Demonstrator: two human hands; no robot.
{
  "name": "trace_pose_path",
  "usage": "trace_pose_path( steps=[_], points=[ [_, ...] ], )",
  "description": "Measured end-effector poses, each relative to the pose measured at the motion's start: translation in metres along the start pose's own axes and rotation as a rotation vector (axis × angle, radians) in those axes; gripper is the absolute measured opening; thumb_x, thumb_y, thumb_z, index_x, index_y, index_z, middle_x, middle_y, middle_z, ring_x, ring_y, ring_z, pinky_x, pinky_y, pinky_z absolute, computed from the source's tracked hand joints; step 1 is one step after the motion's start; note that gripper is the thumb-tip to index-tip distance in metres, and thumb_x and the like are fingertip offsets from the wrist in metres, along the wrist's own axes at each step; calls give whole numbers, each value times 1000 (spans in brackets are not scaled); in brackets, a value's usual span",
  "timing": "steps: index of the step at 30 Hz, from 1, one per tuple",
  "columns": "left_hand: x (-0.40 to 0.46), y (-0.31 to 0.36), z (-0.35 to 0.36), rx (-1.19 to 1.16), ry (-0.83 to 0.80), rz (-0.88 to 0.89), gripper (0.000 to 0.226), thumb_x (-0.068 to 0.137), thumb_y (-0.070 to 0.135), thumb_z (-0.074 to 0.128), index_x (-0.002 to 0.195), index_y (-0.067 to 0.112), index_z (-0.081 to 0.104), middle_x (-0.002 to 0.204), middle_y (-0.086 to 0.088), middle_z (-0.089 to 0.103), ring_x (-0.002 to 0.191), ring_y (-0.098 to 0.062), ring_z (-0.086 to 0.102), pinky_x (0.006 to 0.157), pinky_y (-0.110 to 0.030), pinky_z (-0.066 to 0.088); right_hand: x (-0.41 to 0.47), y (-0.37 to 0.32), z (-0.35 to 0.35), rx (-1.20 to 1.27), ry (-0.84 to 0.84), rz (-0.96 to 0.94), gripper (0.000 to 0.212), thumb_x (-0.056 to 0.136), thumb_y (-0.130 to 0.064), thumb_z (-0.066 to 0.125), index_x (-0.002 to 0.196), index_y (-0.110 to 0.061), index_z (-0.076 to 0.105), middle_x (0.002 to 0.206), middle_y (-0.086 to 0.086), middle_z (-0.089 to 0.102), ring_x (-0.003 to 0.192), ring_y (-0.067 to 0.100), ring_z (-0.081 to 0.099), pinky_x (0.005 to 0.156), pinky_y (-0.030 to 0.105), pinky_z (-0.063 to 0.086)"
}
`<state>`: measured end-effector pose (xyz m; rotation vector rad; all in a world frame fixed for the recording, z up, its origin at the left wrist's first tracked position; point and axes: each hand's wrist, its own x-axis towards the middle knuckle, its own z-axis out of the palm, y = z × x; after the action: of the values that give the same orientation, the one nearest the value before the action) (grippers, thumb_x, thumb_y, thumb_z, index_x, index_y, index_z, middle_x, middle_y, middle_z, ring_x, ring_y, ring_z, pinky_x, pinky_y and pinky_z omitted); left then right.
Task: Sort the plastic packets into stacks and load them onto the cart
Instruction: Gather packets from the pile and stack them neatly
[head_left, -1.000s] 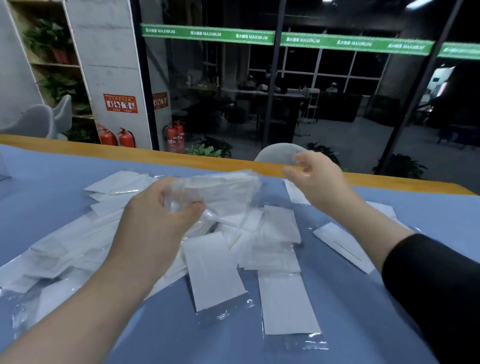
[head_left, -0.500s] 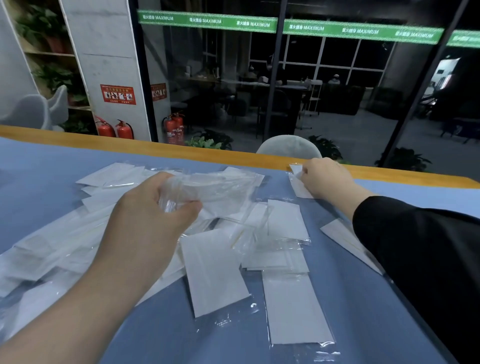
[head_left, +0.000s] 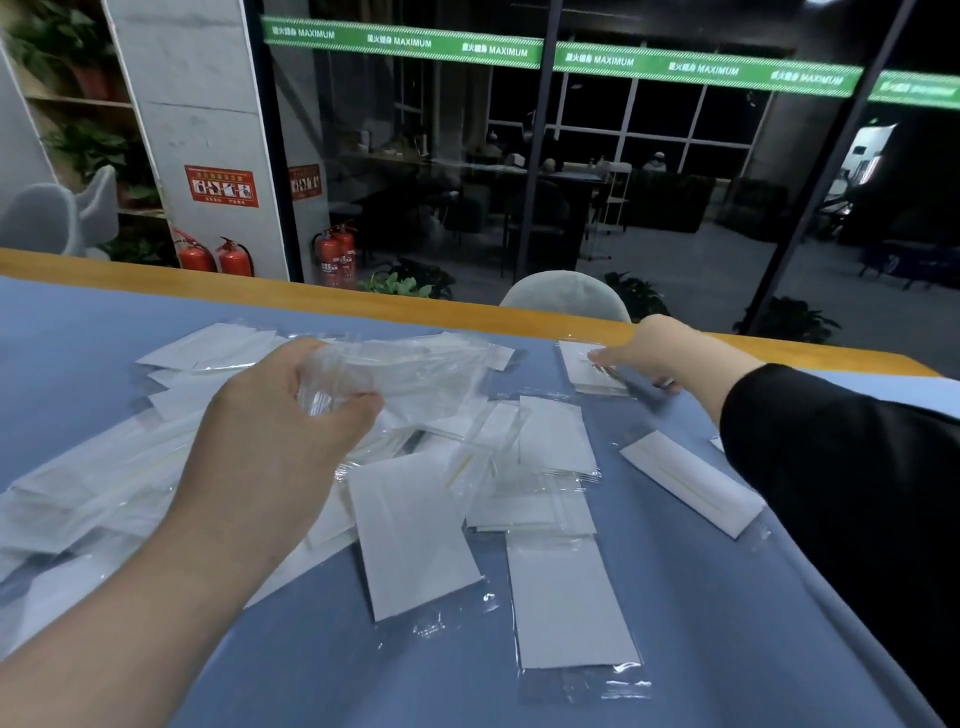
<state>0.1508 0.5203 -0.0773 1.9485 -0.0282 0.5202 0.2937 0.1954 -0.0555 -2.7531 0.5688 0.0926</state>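
I'm early in the sort: my left hand (head_left: 291, 410) grips a bundle of clear packets (head_left: 410, 374), my right hand (head_left: 654, 353) lies flat-fingered on a small far stack (head_left: 587, 366), most packets (head_left: 415, 530) remain scattered on the blue table (head_left: 727, 649), no cart visible.

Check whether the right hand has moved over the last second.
Yes. The right hand has gone from raised above the table down and away, toward the wooden table edge, onto the far packet stack.

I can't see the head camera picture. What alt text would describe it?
A person's left hand grips a bunch of clear plastic packets above a scattered pile on a blue table, while the right hand reaches to a small stack of packets near the table's far edge.
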Motion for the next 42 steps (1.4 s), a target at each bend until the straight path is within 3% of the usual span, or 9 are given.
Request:
trace_pose_path(
  steps=[4, 14, 18, 21, 26, 30, 37, 40, 42],
  points=[
    [4, -4, -1, 6, 29, -9, 10, 86, 21, 76, 81, 27, 68, 79, 21, 67, 73, -6, 59, 62, -31, 41, 2, -16, -4, -123, -95, 29, 58, 89, -55, 68, 111, -4, 49, 84, 9, 55, 71, 26, 55, 64, 35, 46],
    [9, -7, -5, -4, 94, -14, 8, 86, 23, 76, 82, 25, 69, 75, 11, 68, 74, -19, 61, 67, -40, 49, 8, -21, -10, -107, -176, 62, 53, 88, -52, 71, 104, -4, 53, 78, 5, 44, 61, 22, 41, 55, 30, 37],
    [8, -7, -5, -6, 83, -19, 9, 87, 23, 75, 81, 25, 68, 68, 19, 61, 61, -10, 49, 58, -33, 37, 9, -29, -4, -77, -141, 10, 53, 89, -45, 73, 115, -2, 55, 101, 12, 63, 93, 31, 63, 78, 37, 51],
    [8, -6, -6, -16, 94, -15, 8, 87, 23, 75, 83, 26, 69, 79, 13, 67, 73, -14, 58, 62, -33, 43, 10, -35, 0, -55, -156, 17, 53, 93, -42, 68, 126, -2, 55, 113, 14, 65, 107, 33, 64, 92, 39, 54],
    [10, -6, -8, -26, 152, -30, 7, 88, 24, 75, 89, 23, 67, 85, 6, 67, 78, -14, 58, 62, -30, 43, 4, -50, -8, 128, 16, -260, 13, 98, -28, 59, 103, -17, 63, 84, 1, 59, 72, 21, 57, 59, 25, 45],
    [12, -7, -10, -23, 177, -37, 7, 89, 24, 73, 88, 22, 66, 88, 4, 68, 80, -11, 58, 66, -29, 44, 11, -84, -1, 163, -194, -385, 59, 63, -66, 75, 106, -27, 71, 104, -1, 74, 98, 26, 72, 87, 45, 60],
    [15, -8, -12, -48, 188, -48, 10, 88, 23, 74, 85, 19, 65, 83, -1, 67, 81, -23, 59, 70, -39, 49, 27, -118, 23, -175, -240, -345, 66, 82, -50, 77, 133, -14, 56, 129, 8, 56, 116, 34, 58, 98, 45, 55],
    [16, -12, -10, -44, 175, -62, 13, 88, 24, 74, 88, 15, 64, 84, -4, 66, 81, -26, 58, 66, -36, 46, 33, -129, 24, -200, -287, -335, 61, 76, -53, 81, 116, -10, 65, 104, 7, 59, 92, 28, 59, 84, 34, 52],
    [15, -12, -10, -48, 163, -63, 12, 88, 24, 73, 86, 19, 63, 82, 1, 65, 78, -22, 56, 63, -34, 44, 34, -134, 22, -299, -243, -342, 55, 73, -60, 78, 86, -8, 66, 75, 5, 58, 68, 27, 55, 67, 32, 49]
  ],
)
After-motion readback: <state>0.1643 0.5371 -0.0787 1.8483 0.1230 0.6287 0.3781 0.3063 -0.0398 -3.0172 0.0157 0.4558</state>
